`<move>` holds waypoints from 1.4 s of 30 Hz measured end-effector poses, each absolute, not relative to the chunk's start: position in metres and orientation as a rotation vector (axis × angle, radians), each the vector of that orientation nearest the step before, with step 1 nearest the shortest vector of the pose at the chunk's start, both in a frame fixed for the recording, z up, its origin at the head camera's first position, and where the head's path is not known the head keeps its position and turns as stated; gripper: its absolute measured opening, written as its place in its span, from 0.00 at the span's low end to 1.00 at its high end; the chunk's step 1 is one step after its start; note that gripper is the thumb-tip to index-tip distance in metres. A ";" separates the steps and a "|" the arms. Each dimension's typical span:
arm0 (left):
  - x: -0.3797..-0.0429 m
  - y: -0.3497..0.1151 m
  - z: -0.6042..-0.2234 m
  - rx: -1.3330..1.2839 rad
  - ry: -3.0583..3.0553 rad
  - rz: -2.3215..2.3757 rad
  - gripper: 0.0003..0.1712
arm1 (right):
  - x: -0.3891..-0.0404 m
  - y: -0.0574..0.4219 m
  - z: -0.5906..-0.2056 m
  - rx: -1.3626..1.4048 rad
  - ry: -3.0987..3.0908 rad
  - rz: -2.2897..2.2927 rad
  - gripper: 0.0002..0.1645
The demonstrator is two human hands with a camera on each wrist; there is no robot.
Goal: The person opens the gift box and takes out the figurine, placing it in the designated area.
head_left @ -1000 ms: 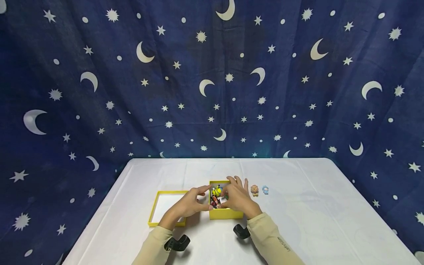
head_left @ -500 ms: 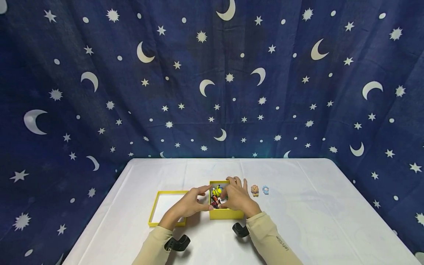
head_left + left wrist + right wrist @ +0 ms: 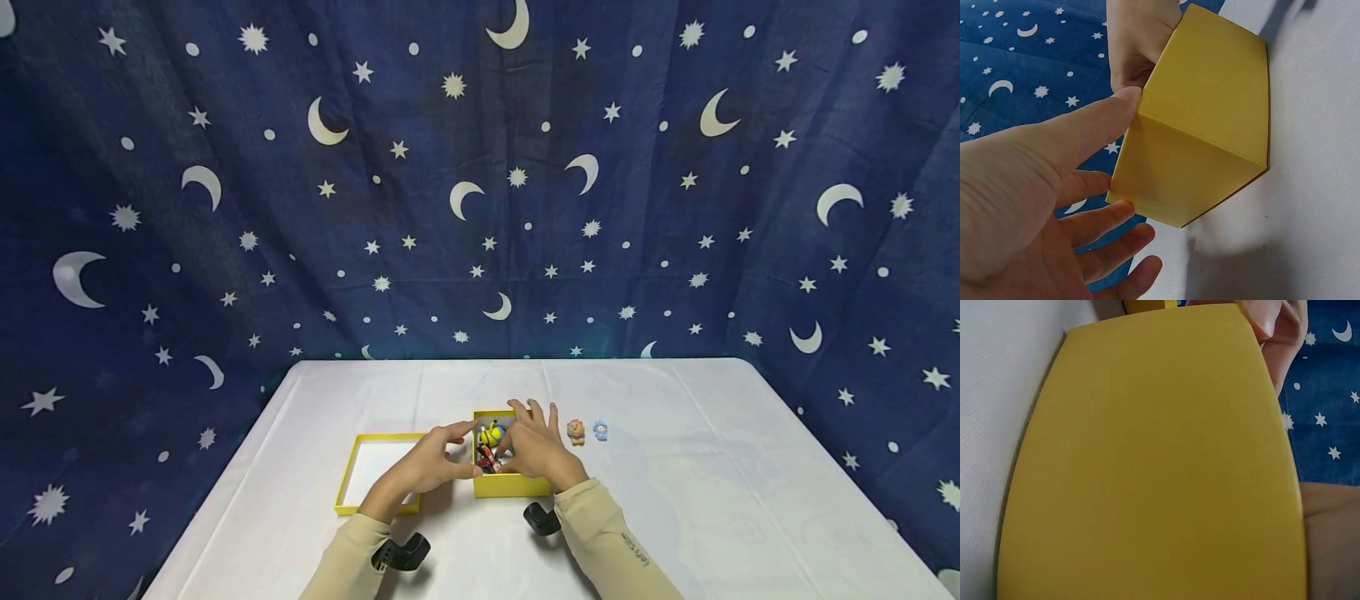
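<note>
A yellow open box (image 3: 512,486) stands on the white table with several small toy figures inside, among them a yellow-and-black one (image 3: 492,434) and a red-and-dark one (image 3: 487,457). My left hand (image 3: 433,458) holds the box by its left side, thumb at the near corner and fingertips along the left rim. In the left wrist view the thumb (image 3: 1094,128) lies at that corner. My right hand (image 3: 534,446) reaches into the box from the right, thumb and index finger down among the toys, other fingers raised over the right rim. I cannot tell whether it pinches a toy.
A shallow yellow box lid (image 3: 348,475) with a white inside lies left of the box, partly behind my left hand. Right of the box are an orange-brown lion-like figure (image 3: 576,432) and a small blue figure (image 3: 601,430). A starry blue curtain (image 3: 480,208) hangs behind the table.
My right hand has shifted slightly left inside the box, and the red-and-dark toy near its thumb shows a little differently. The left hand, lid and two outside figures stay in place.
</note>
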State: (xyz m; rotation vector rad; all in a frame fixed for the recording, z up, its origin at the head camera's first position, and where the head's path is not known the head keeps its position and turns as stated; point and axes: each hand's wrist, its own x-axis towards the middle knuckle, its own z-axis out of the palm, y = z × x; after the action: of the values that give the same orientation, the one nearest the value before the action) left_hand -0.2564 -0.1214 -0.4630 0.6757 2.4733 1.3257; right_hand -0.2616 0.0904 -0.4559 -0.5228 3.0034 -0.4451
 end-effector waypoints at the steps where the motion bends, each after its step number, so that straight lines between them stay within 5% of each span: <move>1: -0.256 -0.121 -0.463 0.680 2.470 1.328 0.42 | -0.261 0.091 -0.455 -0.532 2.996 -0.439 0.10; 26: -0.256 -0.123 -0.461 0.650 2.485 1.332 0.42 | -0.262 0.088 -0.453 -0.602 2.998 -0.466 0.07; 42: -0.255 -0.122 -0.463 0.683 2.486 1.333 0.42 | -0.267 0.104 -0.449 -0.585 2.908 -0.875 0.07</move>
State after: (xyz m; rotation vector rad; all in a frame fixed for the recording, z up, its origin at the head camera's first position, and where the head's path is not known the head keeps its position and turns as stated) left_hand -0.2548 -0.1219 -0.4631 0.6827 2.4858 1.3328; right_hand -0.2666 0.1039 -0.4493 -0.5846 2.9085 -0.8754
